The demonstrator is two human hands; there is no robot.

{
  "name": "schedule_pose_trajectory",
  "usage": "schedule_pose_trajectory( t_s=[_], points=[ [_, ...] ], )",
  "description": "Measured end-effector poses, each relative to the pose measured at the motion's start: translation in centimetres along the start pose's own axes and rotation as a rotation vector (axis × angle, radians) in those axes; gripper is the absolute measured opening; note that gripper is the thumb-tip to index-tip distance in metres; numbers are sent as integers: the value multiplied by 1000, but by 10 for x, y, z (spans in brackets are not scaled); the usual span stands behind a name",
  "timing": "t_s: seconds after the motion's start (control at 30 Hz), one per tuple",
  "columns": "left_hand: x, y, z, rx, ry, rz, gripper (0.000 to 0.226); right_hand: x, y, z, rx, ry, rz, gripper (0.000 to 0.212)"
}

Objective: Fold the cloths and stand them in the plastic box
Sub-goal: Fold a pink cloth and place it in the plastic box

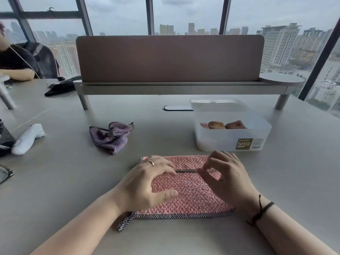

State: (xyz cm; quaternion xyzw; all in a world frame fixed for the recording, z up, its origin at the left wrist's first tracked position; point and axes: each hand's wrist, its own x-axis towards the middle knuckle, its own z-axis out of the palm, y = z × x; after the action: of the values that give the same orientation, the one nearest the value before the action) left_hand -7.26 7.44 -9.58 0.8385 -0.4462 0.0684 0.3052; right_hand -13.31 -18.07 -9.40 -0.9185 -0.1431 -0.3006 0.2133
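Observation:
A pink knitted cloth (191, 192) with a checked border lies folded on the table in front of me. My left hand (149, 183) rests on its left part, fingers bent and pressing near the folded edge. My right hand (228, 177) pinches the checked edge of the upper layer between thumb and forefinger. A crumpled purple cloth (110, 137) lies to the back left. The translucent plastic box (257, 126) stands at the back right, holding three folded cloths (223, 125) upright.
A desk riser with a brown screen (169, 59) spans the back. A white object (27, 138) and dark items lie at the left edge. Another person (16, 63) sits at the far left, with a black cloth (60, 87) nearby.

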Motion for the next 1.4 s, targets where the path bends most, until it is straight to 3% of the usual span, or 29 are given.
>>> schedule_pose_trajectory(
  t_s=[0.07,0.2,0.33,0.5,0.63,0.73,0.87,1.07,1.2,1.4],
  points=[
    [-4,4,-6,-100,17,15,32,-8,-16,-6,61,-10,-55,39],
    [-5,15,-5,-97,-118,58,36,-23,-34,2,145,-366,-177,45],
    [-5,26,-3,-8,-219,73,37,-23,-31,7,160,-395,-135,34],
    [0,38,-6,176,-255,64,17,-22,-30,6,176,-414,-101,35],
    [1,41,-14,212,-293,-62,20,-22,-32,2,238,-381,-48,34],
    [1,38,-23,116,-306,-163,17,-25,-32,-3,150,-381,-52,33],
    [-3,35,-33,-54,-216,-231,22,-29,-29,-4,54,-279,-47,15],
    [-12,17,-47,-169,-223,-288,37,-26,-9,-15,221,-96,284,8],
    [-12,-3,-50,-259,-94,-392,35,-24,0,-15,195,-32,428,19],
    [-6,-24,-40,-163,139,-402,21,-21,6,-11,113,7,504,16]
  ],
)
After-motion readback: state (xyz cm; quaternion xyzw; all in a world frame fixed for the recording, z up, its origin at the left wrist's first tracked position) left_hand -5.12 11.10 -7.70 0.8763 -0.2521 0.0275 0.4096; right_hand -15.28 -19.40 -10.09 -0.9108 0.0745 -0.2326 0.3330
